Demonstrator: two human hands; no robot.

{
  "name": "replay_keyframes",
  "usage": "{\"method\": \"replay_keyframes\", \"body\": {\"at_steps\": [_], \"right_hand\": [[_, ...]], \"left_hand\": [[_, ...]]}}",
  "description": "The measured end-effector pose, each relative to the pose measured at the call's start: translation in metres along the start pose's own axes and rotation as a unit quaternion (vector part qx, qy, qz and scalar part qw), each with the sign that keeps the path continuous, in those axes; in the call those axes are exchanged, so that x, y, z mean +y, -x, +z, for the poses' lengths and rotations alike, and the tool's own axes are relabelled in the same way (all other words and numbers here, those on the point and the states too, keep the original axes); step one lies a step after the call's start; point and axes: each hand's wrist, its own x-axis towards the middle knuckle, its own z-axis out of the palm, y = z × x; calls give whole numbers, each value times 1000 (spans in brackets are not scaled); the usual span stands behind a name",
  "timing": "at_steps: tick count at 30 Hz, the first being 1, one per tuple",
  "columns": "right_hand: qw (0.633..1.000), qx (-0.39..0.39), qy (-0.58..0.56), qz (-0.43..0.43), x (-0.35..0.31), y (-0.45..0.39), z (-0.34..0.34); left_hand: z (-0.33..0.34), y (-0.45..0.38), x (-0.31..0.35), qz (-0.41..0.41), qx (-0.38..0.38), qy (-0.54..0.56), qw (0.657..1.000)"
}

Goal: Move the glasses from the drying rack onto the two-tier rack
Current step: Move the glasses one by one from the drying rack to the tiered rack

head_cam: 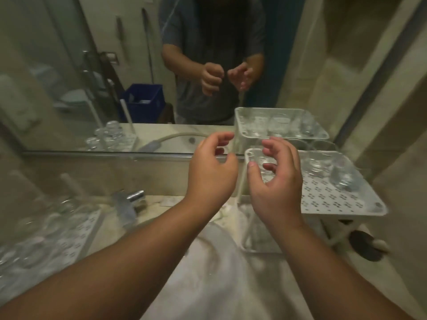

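both hands raised side by side over the sink edge, near the front-left corner of the two-tier rack. left hand: fingers loosely curled, nothing visible between them, reads as holding nothing. right hand: thumb and fingers curved round a clear glass at the rack's top-tier corner; the glass is transparent and blurred, so contact between skin and glass cannot be told for certain, nor whether its base rests on the tier. further right on the same tier stand more glasses, outlines smeared, count unclear. the rack's lower tier is mostly hidden under the top one and behind the right forearm. well to the left of the rack, at the frame's lower-left edge, the drying rack holds a cluster of glasses, cut off by the frame and motion-blurred. between the two racks, a chrome tap. behind the rack, a mirror repeats hands and rack.
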Motion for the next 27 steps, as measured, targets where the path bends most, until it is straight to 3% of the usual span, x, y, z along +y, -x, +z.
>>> {"method": "replay_keyframes", "body": {"at_steps": [5, 13, 27], "right_hand": [[996, -59, -60, 2, -53, 29, 81], [978, -190, -84, 19, -118, 88, 187], [931, -363, -44, -1, -193, 170, 306]], "left_hand": [[-103, 8, -21, -65, 69, 51, 994], [-253, 30, -66, -135, 169, 44, 975], [-422, 80, -125, -174, 264, -34, 948]]}}
